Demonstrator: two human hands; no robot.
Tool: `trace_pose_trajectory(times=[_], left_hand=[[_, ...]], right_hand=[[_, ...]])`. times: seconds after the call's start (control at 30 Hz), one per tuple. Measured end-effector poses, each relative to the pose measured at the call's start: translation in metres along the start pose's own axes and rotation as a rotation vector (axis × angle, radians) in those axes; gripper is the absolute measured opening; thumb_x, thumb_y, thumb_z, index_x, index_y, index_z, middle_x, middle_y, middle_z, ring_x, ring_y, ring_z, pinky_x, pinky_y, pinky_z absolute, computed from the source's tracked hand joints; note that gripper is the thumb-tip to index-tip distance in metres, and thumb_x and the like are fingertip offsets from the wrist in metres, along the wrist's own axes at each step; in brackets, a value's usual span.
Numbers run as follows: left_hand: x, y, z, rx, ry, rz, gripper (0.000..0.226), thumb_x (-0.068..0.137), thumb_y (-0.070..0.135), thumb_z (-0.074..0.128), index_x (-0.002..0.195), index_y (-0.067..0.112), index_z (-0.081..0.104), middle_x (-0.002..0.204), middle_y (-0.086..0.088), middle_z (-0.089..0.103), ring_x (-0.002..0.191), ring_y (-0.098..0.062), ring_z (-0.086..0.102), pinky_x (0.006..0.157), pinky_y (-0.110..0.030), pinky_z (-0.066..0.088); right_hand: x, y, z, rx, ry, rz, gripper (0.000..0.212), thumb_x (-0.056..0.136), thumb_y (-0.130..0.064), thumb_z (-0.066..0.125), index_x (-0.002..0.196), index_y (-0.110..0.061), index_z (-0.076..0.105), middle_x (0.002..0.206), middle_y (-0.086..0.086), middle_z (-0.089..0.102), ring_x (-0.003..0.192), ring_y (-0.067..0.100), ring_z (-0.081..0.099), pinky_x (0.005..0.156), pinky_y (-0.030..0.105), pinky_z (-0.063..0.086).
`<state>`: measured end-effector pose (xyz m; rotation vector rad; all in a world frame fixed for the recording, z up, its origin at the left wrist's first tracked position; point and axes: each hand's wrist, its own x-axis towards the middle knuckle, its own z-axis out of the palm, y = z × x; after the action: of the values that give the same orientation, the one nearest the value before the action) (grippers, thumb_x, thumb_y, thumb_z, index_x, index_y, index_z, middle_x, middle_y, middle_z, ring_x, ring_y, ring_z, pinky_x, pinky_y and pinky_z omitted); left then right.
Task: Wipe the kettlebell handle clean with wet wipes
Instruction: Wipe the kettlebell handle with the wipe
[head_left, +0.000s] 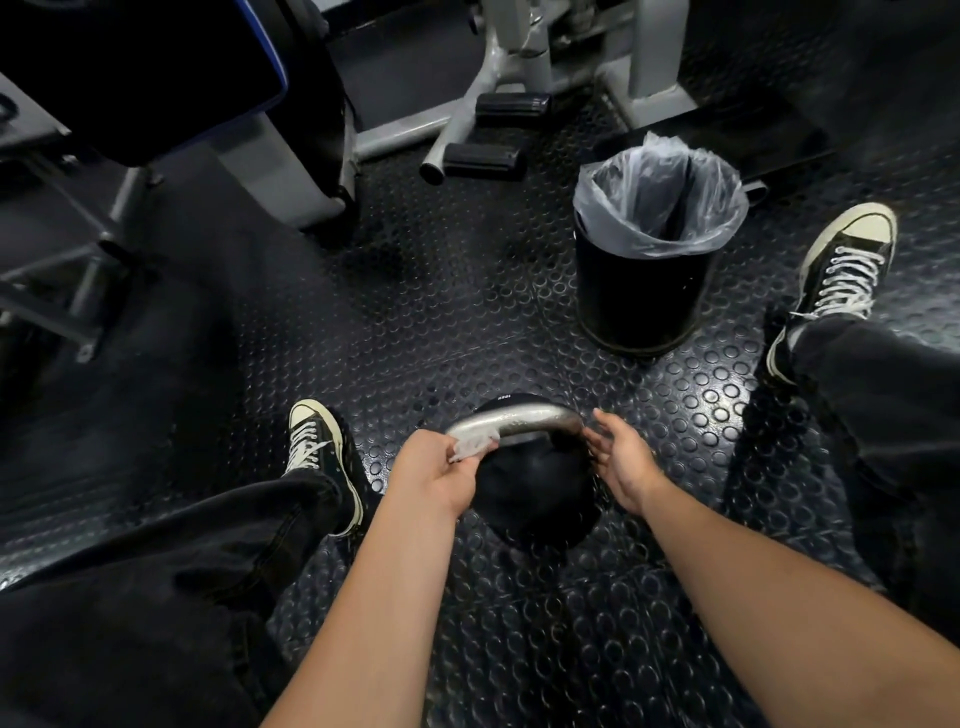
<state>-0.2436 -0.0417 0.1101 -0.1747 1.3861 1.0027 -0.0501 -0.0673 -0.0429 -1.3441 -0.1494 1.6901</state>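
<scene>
A black kettlebell (535, 493) stands on the studded rubber floor between my feet. Its silver handle (519, 420) arches across the top. My left hand (441, 470) pinches a crumpled white wet wipe (474, 444) against the handle's left end. My right hand (621, 457) hovers at the handle's right end with fingers spread and relaxed, holding nothing; whether it touches the metal is unclear.
A black bin (644, 296) lined with a clear plastic bag stands just beyond the kettlebell to the right. My legs and sneakers (324, 452) flank the kettlebell. Gym machine frames with black foot pegs (483, 161) fill the back.
</scene>
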Motion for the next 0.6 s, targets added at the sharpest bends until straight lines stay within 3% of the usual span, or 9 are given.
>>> trace_pose_trajectory(times=[0.17,0.3,0.37,0.4,0.47,0.53,0.6], left_hand=[[0.009,-0.005,0.000,0.045,0.031,0.011,0.049,0.093,-0.019,0.021,0.142,-0.023,0.028,0.147,-0.035,0.036,0.132,-0.049,0.046,0.104,-0.048,0.042],[0.008,-0.012,-0.001,0.053,0.004,0.090,0.047,0.090,-0.022,0.019,0.134,-0.022,0.036,0.131,-0.038,0.042,0.119,-0.050,0.054,0.094,-0.050,0.050],[0.023,-0.016,-0.006,0.009,0.050,0.151,0.038,0.090,-0.021,0.023,0.119,-0.020,0.048,0.115,-0.032,0.051,0.098,-0.037,0.063,0.081,-0.038,0.058],[0.033,-0.022,-0.013,-0.018,0.066,0.180,0.028,0.094,-0.016,0.031,0.110,-0.017,0.054,0.107,-0.027,0.055,0.085,-0.023,0.065,0.070,-0.025,0.059],[0.042,-0.031,-0.019,-0.037,0.074,0.143,0.011,0.094,0.006,0.056,0.085,0.006,0.060,0.090,-0.010,0.059,0.067,-0.002,0.061,0.061,-0.007,0.050],[0.049,-0.047,-0.027,0.066,0.067,0.124,0.025,0.088,0.018,0.064,0.068,0.021,0.049,0.077,-0.002,0.053,0.066,-0.005,0.058,0.072,-0.012,0.050],[0.042,-0.052,-0.027,0.157,0.085,0.149,0.038,0.094,0.014,0.060,0.063,0.023,0.041,0.066,0.005,0.044,0.069,0.002,0.059,0.066,-0.010,0.043]], right_hand=[[0.003,0.004,-0.004,-0.016,-0.005,-0.010,0.054,0.099,-0.039,0.049,0.147,-0.016,0.041,0.145,0.011,0.052,0.131,0.025,0.050,0.118,0.046,0.032],[0.002,0.003,-0.003,-0.025,-0.004,-0.017,0.052,0.101,-0.038,0.046,0.148,-0.017,0.041,0.146,0.011,0.050,0.132,0.025,0.049,0.118,0.047,0.032],[0.001,0.004,-0.004,-0.027,-0.002,-0.020,0.050,0.101,-0.037,0.046,0.147,-0.018,0.042,0.147,0.012,0.050,0.132,0.025,0.049,0.118,0.047,0.032],[0.000,0.003,-0.004,-0.025,0.000,-0.021,0.048,0.101,-0.036,0.046,0.145,-0.018,0.043,0.146,0.012,0.051,0.129,0.025,0.051,0.117,0.047,0.033],[-0.001,0.002,-0.002,-0.013,0.010,-0.017,0.041,0.101,-0.036,0.046,0.140,-0.022,0.047,0.144,0.012,0.053,0.127,0.025,0.052,0.115,0.047,0.035],[0.002,0.001,-0.002,-0.010,0.011,-0.016,0.038,0.100,-0.036,0.048,0.136,-0.024,0.047,0.144,0.013,0.052,0.131,0.027,0.051,0.115,0.047,0.036],[0.004,0.003,-0.004,-0.004,0.020,-0.017,0.045,0.100,-0.035,0.050,0.142,-0.021,0.045,0.147,0.014,0.050,0.134,0.028,0.049,0.115,0.046,0.036]])
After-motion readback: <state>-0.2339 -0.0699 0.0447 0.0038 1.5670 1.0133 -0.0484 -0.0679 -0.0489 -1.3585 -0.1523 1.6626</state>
